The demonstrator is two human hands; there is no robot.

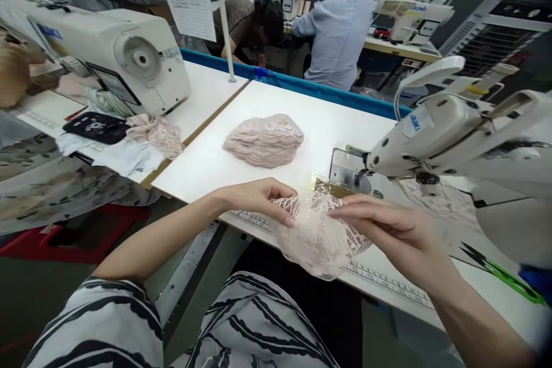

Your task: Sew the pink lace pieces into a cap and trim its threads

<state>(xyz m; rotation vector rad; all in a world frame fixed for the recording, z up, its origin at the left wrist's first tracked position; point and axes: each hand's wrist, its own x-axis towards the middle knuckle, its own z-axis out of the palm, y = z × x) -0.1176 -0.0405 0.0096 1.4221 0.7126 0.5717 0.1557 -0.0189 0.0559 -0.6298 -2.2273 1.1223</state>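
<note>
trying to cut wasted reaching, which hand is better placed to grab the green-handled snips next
Probably the right hand: the green-handled snips lie out to its right, while the left hand is farther off, pinching the lace piece. The right hand touches that piece too.

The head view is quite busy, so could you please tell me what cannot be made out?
In the head view:
- Held lace: parts covered by the left hand and right hand.
- Hanging sheet: writing too small to read.
- Nearest sewing machine: cut off by right edge.
- Blue item: cut off likewise.
</note>
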